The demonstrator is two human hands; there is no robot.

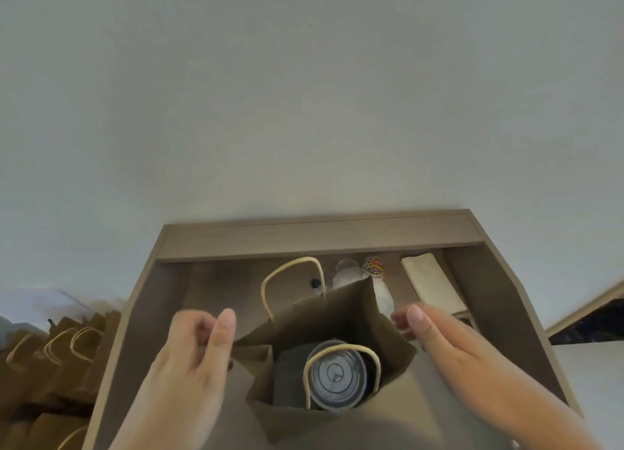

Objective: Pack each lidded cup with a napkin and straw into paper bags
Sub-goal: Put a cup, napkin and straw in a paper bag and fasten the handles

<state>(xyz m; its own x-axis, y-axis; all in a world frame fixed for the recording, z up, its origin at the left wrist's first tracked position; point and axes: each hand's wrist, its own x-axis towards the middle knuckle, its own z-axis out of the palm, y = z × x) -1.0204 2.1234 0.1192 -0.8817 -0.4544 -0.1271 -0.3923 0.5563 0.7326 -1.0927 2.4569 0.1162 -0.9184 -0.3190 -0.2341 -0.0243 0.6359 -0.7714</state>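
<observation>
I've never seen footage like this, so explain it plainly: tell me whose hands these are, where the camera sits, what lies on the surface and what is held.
There is no machine: a person works bare-handed, and the one picture comes from a head-worn camera looking down. The left hand pinches the left edge of an open paper bag; the right hand reaches its right edge, but blur hides whether it grips. Inside stands a lidded cup. The bag stands on a wooden desk. Behind it lie a beige folded stack, clear cups and a tub of small coloured items. At the left stand more bags.
</observation>
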